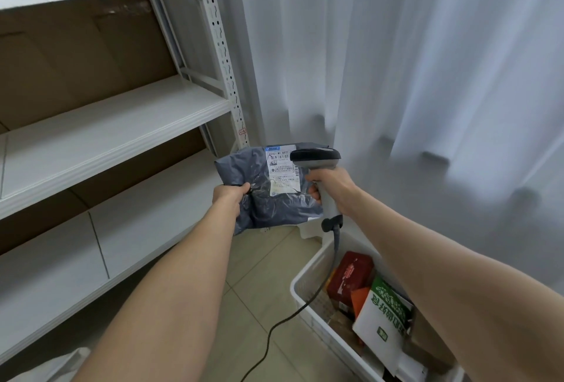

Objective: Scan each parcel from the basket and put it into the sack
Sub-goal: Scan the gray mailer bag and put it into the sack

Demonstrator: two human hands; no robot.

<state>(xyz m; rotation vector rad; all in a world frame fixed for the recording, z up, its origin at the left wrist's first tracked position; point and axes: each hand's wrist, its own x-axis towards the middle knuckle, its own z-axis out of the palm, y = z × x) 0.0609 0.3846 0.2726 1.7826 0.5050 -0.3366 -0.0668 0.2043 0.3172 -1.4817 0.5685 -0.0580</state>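
Parcels are sorted beside a white shelving rack (116,125) on the left and a pale curtain (427,76) behind, so the person works over the tiled floor (262,275) between them. A white basket (306,278) stands on the floor at the lower right, just under the right arm, within easy reach. It holds a green-and-white carton (381,317), a red box (351,278) and other items, which suggests much of the task is left.

One grey parcel (274,201), a soft plastic mailer, is held up in the air in front of the person, well above the floor. The left hand (229,198) pinches its left edge, fingers curled round the film, and tilts the printed face upward. The right hand (331,186) is wrapped round the handle of a scanner (317,157), whose head sits just beside the shipping label (282,165), probably to read the barcode. Its cable (274,329) trails down across the floor.

A pale fold at the lower left corner may be the sack (61,363); it cannot be told for sure.
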